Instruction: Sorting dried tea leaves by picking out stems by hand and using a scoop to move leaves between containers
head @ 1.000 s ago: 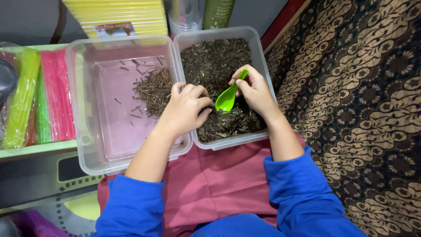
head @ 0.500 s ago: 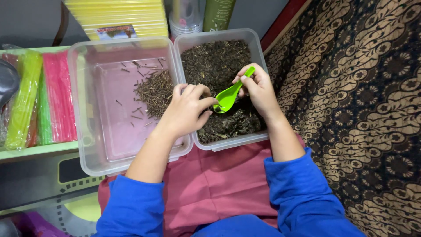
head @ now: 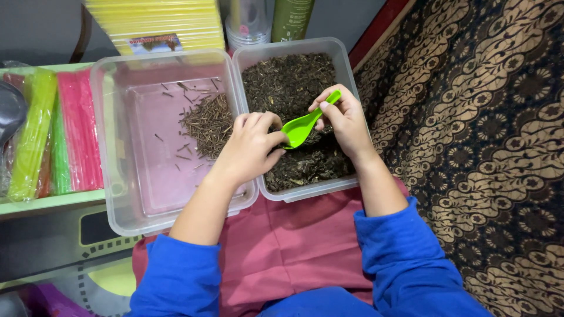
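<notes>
The right hand (head: 346,120) pinches the stiff, light spoon (head: 302,125) by its handle, mid-frame. The left hand (head: 252,147) curls, fingertips at its bowl, over loose tea (head: 294,82).

Both forearms reaching forward, bare from blue sleeves pushed up near elbows. Left hand (head: 249,147) lying knuckles up, fingers curling inward, fingertips pinching toward right hand. Right hand (head: 345,120) sitting just beside it, slightly farther forward, back turning outward, thumb and fingers closing in grip, wrist bending inward. Fingertips of two hands nearly meeting; whether touching, cannot tell.
</notes>
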